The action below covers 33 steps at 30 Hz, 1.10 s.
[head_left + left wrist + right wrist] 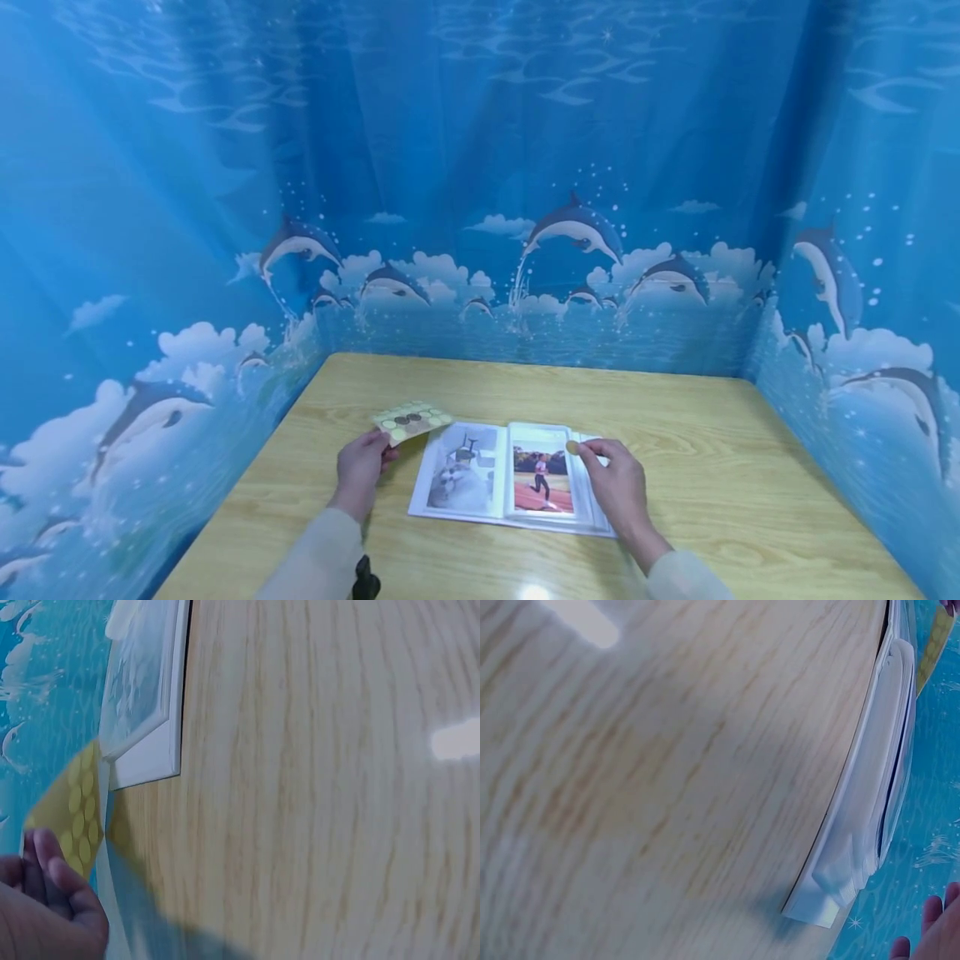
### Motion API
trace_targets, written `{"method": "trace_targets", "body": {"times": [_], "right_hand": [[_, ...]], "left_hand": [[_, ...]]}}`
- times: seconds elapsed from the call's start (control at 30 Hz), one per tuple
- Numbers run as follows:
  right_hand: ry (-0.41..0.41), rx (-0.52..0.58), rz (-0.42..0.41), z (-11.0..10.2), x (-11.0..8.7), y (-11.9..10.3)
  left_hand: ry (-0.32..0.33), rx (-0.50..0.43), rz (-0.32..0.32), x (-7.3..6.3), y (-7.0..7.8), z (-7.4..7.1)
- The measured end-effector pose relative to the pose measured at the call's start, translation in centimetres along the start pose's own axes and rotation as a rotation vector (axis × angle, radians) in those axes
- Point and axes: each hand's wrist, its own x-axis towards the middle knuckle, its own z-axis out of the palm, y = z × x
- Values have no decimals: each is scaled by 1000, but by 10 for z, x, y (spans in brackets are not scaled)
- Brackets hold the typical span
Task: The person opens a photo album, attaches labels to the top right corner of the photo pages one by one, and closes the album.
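Observation:
An open photo album (500,475) lies on the table, a greyish picture on its left page and a photo (542,479) of a runner on a track on its right page. Left of it, my left hand (360,471) pinches a sheet of round stickers (412,422) by its near corner, tilted above the table. In the left wrist view the sheet (79,814) shows rows of yellowish circles. A small round gold sticker (573,447) is between the thumb and finger of my right hand (618,487), over the right page's edge.
The album rests on a wood-grain table (712,467). A blue curtain (465,167) printed with dolphins hangs around the back and sides. A small black object (366,579) shows by the left sleeve.

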Motion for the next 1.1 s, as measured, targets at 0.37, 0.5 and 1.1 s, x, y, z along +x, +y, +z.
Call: {"method": "trace_targets", "body": {"times": [0.37, 0.5, 1.1], "right_hand": [[-28, -3, 29, 5, 0, 0], [-33, -1, 20, 6, 0, -3], [-40, 5, 42, 15, 2, -7]], "left_hand": [[144, 105, -126, -6, -8, -15], [115, 205, -111, -12, -6, -18], [-26, 447, 174, -18, -4, 11]]}}
